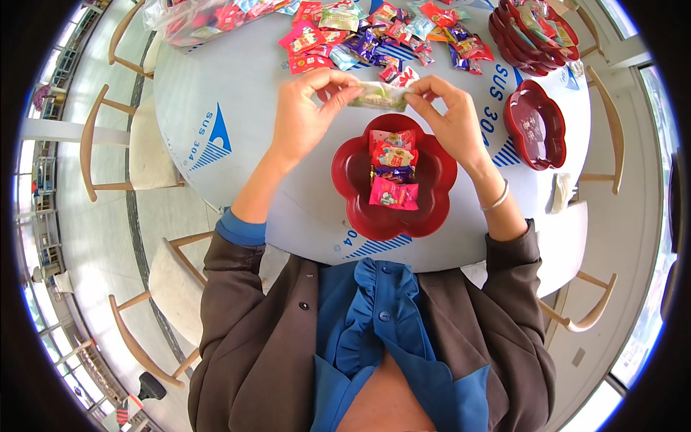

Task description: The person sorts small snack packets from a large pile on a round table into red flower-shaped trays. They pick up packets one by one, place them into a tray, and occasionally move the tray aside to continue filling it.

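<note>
Between them, my left hand (313,110) and my right hand (445,116) stretch a pale green-and-white wrapped candy (381,96), each pinching one end of the wrapper. It is held above the far rim of a dark red flower-shaped bowl (359,213). Inside the bowl, wrapped candies lie in a column: a pinkish-red one (392,139) farthest from me, then a red-and-cream one (394,156), a purple one (393,174) and a bright pink one (394,194) nearest me.
Loose wrapped candies (367,44) lie heaped beyond my hands. A clear plastic bag (186,29) of candies sits at far left. Stacked red bowls (502,46), the top one with candies, stand far right. Nearer is a single red bowl (534,125). Wooden chairs (154,137) surround the round table (243,178).
</note>
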Demonstrator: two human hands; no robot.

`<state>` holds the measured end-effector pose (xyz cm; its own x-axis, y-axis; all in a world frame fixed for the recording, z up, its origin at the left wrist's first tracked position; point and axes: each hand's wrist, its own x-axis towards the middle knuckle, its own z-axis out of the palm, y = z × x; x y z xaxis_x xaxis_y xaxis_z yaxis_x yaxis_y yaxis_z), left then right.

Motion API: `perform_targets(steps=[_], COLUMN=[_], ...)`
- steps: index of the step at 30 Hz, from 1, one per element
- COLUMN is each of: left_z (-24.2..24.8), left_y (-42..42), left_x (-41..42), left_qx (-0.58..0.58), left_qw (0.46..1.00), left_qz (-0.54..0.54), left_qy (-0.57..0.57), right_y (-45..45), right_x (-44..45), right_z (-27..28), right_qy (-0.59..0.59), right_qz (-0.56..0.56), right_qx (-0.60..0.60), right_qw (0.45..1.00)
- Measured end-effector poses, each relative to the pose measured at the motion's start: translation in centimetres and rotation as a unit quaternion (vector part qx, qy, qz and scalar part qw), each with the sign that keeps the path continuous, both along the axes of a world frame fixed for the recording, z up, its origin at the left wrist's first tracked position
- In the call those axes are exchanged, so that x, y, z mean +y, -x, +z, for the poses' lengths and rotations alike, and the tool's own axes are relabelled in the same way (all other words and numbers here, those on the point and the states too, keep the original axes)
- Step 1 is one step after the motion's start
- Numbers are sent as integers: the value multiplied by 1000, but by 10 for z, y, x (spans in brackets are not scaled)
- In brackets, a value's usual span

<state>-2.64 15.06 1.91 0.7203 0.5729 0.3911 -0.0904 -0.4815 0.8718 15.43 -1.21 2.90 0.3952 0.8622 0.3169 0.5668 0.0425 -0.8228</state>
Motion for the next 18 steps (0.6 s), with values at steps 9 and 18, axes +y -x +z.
perform_targets(steps=[9, 18], left_z=[9, 18], left_y=[21, 61], left_x=[-37, -88], left_qx=[20, 105], left_qw=[998, 993], left_qz=[-19, -15], left_qy=[-50, -45], right_y=[22, 59], right_x=[-43, -93], right_z=[10, 12], right_qy=[-1, 49], right_qz=[-17, -17], right_qx=[-36, -77], right_qw=[999, 996])
